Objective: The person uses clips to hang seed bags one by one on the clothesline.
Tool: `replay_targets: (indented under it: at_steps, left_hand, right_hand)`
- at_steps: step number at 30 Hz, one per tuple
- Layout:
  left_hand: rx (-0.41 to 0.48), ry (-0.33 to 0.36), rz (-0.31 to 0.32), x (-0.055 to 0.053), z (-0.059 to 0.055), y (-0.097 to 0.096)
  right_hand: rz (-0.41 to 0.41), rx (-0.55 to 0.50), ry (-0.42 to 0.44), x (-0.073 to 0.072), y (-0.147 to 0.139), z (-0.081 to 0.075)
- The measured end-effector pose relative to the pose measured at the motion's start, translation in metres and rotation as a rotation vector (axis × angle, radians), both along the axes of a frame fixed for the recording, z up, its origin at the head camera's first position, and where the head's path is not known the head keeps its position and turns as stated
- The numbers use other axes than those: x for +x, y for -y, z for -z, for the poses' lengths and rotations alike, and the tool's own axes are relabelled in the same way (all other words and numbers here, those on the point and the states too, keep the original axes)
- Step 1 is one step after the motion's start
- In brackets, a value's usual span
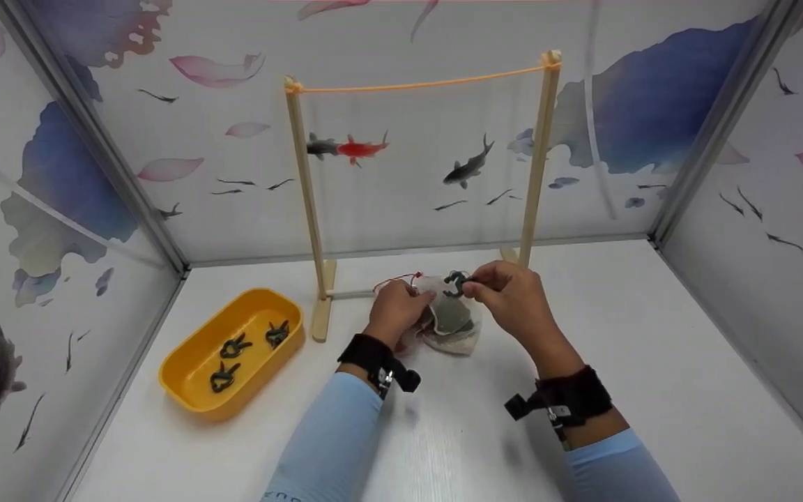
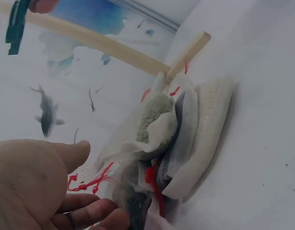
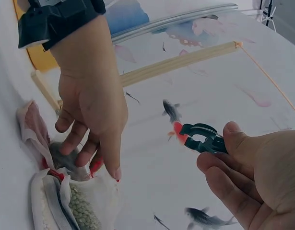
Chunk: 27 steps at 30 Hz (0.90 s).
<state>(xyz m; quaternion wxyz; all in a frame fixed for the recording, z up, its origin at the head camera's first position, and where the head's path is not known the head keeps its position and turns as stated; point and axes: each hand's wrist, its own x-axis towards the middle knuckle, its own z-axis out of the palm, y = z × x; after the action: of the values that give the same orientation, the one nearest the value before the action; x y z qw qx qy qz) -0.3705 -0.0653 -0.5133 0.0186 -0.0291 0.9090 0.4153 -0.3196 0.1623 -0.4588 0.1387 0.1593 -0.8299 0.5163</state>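
My right hand pinches a dark green plastic spring clip between thumb and fingers, held up beside the pile. In the right wrist view the clip has its curved jaws pointing away from the fingertips. Small mesh drawstring bags with red cords lie heaped on the table, greenish and dark filling showing through the white netting. At the heap's left side is my left hand. Its fingers reach loosely to a dark-filled bag, thumb standing apart from them.
On the left, a yellow tray holds several similar green clips. Behind the bags stands a wooden frame with a left post, a right post and an orange cord strung between their tops. Printed panels enclose the table.
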Motion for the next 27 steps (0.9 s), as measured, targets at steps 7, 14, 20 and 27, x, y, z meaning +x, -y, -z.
replay_targets:
  at_steps: [7, 14, 20, 27]
  left_hand:
    - [0.105, -0.015, 0.019, -0.006, 0.0, -0.012]
    - [0.095, -0.206, 0.04, 0.0, -0.029, -0.008]
    - [0.044, -0.35, 0.032, -0.003, -0.063, 0.01]
    - [0.044, -0.456, -0.068, -0.015, -0.123, 0.04]
  right_hand:
    - [0.016, 0.007, -0.014, 0.001, 0.0, -0.004]
    - [0.043, 0.002, -0.017, 0.0, -0.007, -0.009]
    - [0.069, 0.001, -0.025, -0.005, -0.007, -0.014]
    - [0.006, 0.0, -0.164, -0.031, 0.014, -0.063]
